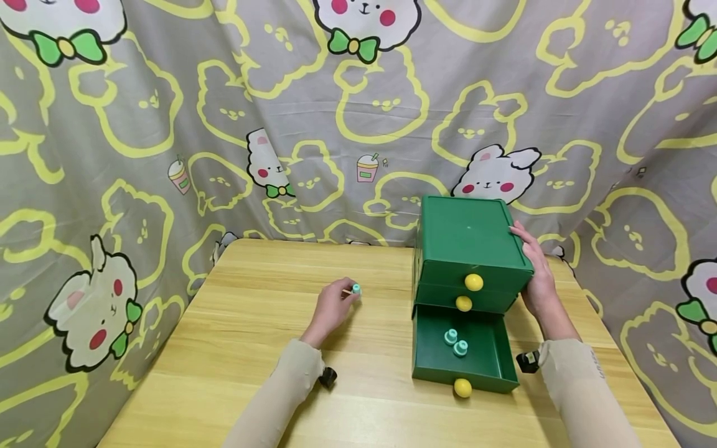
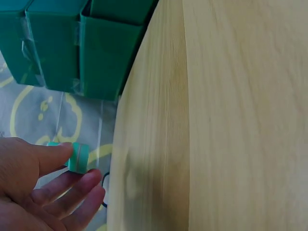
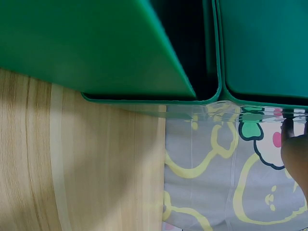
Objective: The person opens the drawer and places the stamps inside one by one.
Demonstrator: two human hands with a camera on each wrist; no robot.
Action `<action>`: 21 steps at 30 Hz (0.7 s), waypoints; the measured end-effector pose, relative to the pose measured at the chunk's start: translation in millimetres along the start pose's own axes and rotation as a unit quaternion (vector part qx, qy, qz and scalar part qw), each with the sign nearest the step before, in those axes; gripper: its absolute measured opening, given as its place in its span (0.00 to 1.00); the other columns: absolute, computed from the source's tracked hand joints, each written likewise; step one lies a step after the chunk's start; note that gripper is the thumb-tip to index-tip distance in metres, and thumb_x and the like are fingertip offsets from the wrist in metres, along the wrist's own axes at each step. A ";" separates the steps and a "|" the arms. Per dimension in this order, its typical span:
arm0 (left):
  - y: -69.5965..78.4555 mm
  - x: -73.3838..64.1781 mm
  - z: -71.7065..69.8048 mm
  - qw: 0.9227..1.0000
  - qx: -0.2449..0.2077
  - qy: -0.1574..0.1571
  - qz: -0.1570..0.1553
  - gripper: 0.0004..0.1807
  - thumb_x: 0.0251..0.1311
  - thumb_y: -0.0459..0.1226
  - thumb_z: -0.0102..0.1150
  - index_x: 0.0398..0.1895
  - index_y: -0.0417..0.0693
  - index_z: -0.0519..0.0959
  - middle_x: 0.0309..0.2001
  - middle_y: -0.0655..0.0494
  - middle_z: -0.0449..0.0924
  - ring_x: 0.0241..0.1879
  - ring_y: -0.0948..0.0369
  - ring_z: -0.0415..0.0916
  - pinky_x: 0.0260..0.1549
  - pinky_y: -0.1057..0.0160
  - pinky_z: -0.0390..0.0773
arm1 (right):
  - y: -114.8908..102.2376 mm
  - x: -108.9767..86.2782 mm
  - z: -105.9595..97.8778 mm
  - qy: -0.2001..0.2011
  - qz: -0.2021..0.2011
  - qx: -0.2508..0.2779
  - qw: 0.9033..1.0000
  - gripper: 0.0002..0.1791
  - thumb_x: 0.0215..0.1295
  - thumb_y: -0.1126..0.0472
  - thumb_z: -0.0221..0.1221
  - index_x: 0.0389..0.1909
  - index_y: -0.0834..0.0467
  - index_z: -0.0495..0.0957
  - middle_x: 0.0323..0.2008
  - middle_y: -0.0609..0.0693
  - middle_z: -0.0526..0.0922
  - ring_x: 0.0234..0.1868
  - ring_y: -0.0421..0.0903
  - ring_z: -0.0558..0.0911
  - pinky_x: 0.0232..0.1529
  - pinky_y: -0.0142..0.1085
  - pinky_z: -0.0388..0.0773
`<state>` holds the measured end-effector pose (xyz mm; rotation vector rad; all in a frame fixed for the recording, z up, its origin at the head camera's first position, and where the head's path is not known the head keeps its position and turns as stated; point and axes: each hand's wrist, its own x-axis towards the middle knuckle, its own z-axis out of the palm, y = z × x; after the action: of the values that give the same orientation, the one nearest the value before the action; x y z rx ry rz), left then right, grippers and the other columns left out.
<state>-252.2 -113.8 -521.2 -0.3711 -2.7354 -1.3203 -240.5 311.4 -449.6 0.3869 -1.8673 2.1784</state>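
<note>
My left hand [image 1: 330, 308] pinches a small teal round piece [image 2: 80, 158] between thumb and fingers, just above the table, left of the green drawer cabinet [image 1: 467, 227]. My right hand [image 1: 539, 280] rests against the cabinet's right side, its fingers extended near the top edge. At the bottom of the cabinet, the drawer [image 1: 487, 364] is pulled out toward me. Inside it stand two teal pieces, one [image 1: 450, 336] slightly behind the other [image 1: 460, 348], each with a wide base and a narrower top. The upper drawers are closed.
The wooden table [image 1: 252, 286] stretches to the left and front of the cabinet. Behind it hangs a grey curtain [image 1: 308, 112] with cartoon prints. Yellow round knobs stick out of the drawer fronts, the lowest knob [image 1: 462, 388] nearest to me.
</note>
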 end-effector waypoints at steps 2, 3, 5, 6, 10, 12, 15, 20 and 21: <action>2.6 -1.8 0.5 1.000 -0.002 -0.001 0.006 0.05 0.72 0.36 0.63 0.45 0.47 0.84 0.45 0.50 0.86 0.44 0.53 0.86 0.47 0.52 0.85 | 0.1 -0.2 0.2 0.000 0.000 -0.001 1.000 0.27 0.84 0.52 0.39 0.78 0.55 0.63 0.84 0.40 0.47 0.84 0.43 0.40 0.78 0.33 0.46; 4.1 -2.5 0.8 1.000 -0.004 -0.003 0.006 0.05 0.72 0.36 0.63 0.45 0.47 0.84 0.45 0.50 0.86 0.44 0.54 0.86 0.47 0.53 0.85 | 0.2 -0.3 0.3 0.000 0.000 0.000 1.000 0.27 0.84 0.52 0.39 0.78 0.55 0.63 0.84 0.40 0.47 0.84 0.43 0.40 0.78 0.33 0.46; 6.9 -3.7 1.8 1.000 -0.004 -0.004 0.007 0.05 0.72 0.36 0.63 0.45 0.48 0.84 0.45 0.50 0.86 0.43 0.55 0.86 0.46 0.54 0.85 | 0.3 -0.4 0.5 0.001 0.001 -0.001 1.000 0.27 0.84 0.52 0.39 0.78 0.55 0.63 0.84 0.40 0.47 0.84 0.43 0.40 0.78 0.33 0.46; 8.3 -4.2 2.4 1.000 -0.006 -0.004 0.006 0.05 0.72 0.36 0.63 0.46 0.48 0.84 0.45 0.51 0.86 0.43 0.55 0.85 0.46 0.54 0.85 | 0.2 -0.5 0.5 0.001 0.002 -0.001 1.000 0.27 0.84 0.52 0.39 0.78 0.55 0.63 0.84 0.39 0.48 0.84 0.43 0.41 0.78 0.33 0.46; 15.6 -7.3 4.3 1.000 -0.016 -0.010 0.008 0.05 0.71 0.37 0.63 0.46 0.50 0.84 0.45 0.53 0.86 0.43 0.57 0.85 0.46 0.56 0.85 | -0.6 -0.5 0.6 0.002 0.004 -0.002 1.000 0.27 0.84 0.52 0.39 0.78 0.54 0.63 0.84 0.40 0.47 0.84 0.43 0.41 0.78 0.33 0.46; 19.9 -9.3 5.3 0.999 -0.025 -0.016 0.013 0.05 0.71 0.37 0.64 0.46 0.50 0.84 0.45 0.53 0.86 0.43 0.57 0.85 0.46 0.57 0.85 | -0.8 -0.6 0.7 0.003 0.006 -0.002 1.000 0.27 0.84 0.52 0.39 0.78 0.54 0.63 0.84 0.41 0.46 0.84 0.43 0.41 0.78 0.33 0.47; 27.1 -12.3 6.7 0.999 -0.040 -0.025 0.024 0.05 0.70 0.37 0.64 0.46 0.49 0.85 0.45 0.54 0.87 0.44 0.58 0.85 0.47 0.57 0.85 | -0.9 -0.5 0.8 0.003 0.007 -0.003 1.000 0.27 0.84 0.51 0.39 0.78 0.54 0.63 0.84 0.40 0.46 0.83 0.43 0.41 0.78 0.33 0.46; 37.9 -16.2 10.0 0.997 -0.047 -0.038 0.039 0.06 0.70 0.37 0.65 0.47 0.49 0.85 0.44 0.55 0.87 0.44 0.58 0.85 0.47 0.59 0.86 | -0.7 -0.2 0.8 0.003 0.005 -0.003 1.000 0.27 0.84 0.51 0.39 0.78 0.54 0.63 0.84 0.40 0.46 0.83 0.43 0.41 0.79 0.34 0.44; 39.7 -16.8 10.7 0.997 -0.045 -0.041 0.041 0.06 0.70 0.37 0.65 0.47 0.49 0.85 0.44 0.55 0.87 0.43 0.59 0.85 0.46 0.60 0.86 | -0.6 -0.2 0.7 0.003 0.005 -0.002 1.000 0.27 0.84 0.51 0.39 0.78 0.54 0.63 0.84 0.40 0.46 0.83 0.43 0.41 0.79 0.34 0.44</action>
<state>-225.6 -84.7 -500.7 -0.5495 -2.6988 -1.4425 -240.1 310.8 -449.0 0.3700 -1.8752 2.1786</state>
